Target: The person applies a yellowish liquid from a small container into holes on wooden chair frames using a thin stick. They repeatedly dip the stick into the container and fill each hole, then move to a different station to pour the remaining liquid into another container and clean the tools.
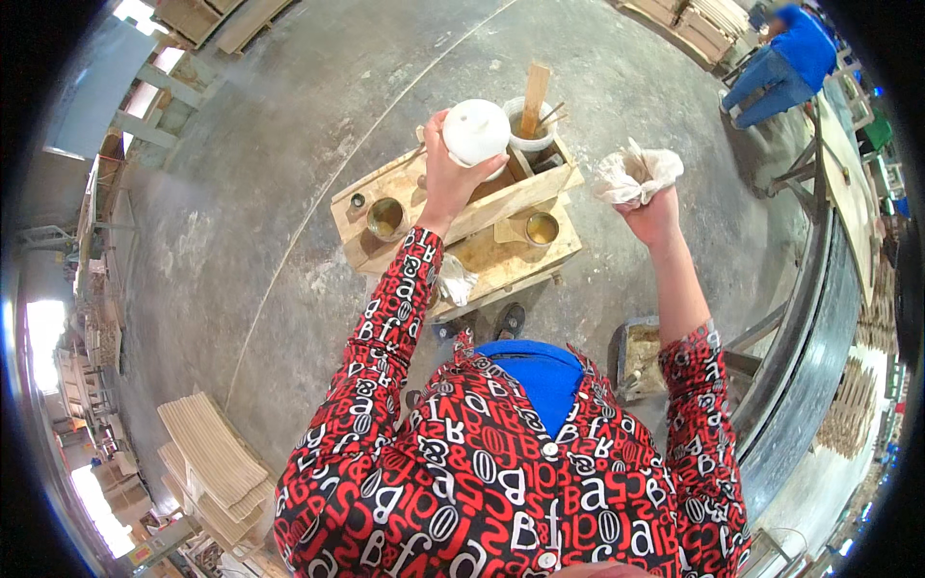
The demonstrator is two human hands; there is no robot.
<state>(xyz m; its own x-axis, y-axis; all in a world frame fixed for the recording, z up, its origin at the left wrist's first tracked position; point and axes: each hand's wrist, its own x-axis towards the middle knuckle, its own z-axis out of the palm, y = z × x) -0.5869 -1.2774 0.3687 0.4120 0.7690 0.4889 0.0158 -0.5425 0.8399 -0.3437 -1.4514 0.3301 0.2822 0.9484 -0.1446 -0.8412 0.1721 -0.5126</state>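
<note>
My left hand (450, 177) is closed around a white, rounded container (475, 133), lifted over the back of a wooden box-like stand (506, 205). A small dark spot shows on the container's pale top; its underside is hidden. Off to the right of the stand, my right hand (655, 216) is raised and grips a crumpled whitish cloth (640, 174) that bunches up above the fingers. A white bucket (533, 142) with a flat wooden stick (535, 99) and thinner sticks stands just right of the container.
Two round tins (386, 220) (541, 228) sit on the stand, near a white rag (455, 281). A shallow tray (639, 358) lies on the floor. Curved boards (214, 458) are stacked at lower left. A long workbench (809, 289) runs along the right; another person (792, 63) bends beyond it.
</note>
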